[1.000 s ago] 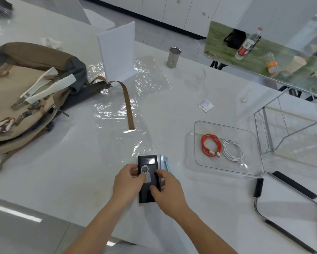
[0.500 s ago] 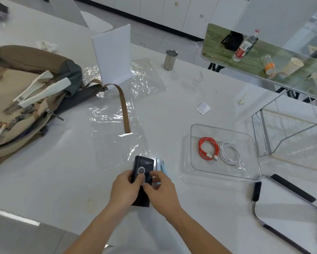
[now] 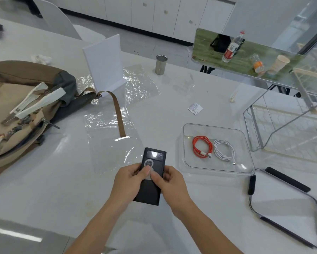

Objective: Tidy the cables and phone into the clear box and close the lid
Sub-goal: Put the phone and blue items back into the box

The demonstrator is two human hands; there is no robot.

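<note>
Both my hands hold a black phone (image 3: 154, 156) just above the table's near edge. My left hand (image 3: 130, 178) grips its left side with the thumb on the round ring on its back. My right hand (image 3: 169, 182) grips the right side, thumb beside the ring. The clear box (image 3: 216, 170) stands open to the right, apart from the phone. Inside it lie a coiled red cable (image 3: 201, 146) and a coiled white cable (image 3: 224, 150). The clear lid with black clips (image 3: 286, 208) lies flat at the near right.
A tan backpack (image 3: 20, 114) fills the left, its brown strap (image 3: 118, 114) reaching over clear plastic sheets (image 3: 110, 145). A white stand (image 3: 103, 63) and metal cup (image 3: 161, 64) sit further back. A wire rack (image 3: 282, 129) stands right of the box. A small packet (image 3: 195, 108) lies mid-table.
My hands have lifted the phone off the table and drawn it slightly towards me. The light blue items that lay beside it are hidden now.
</note>
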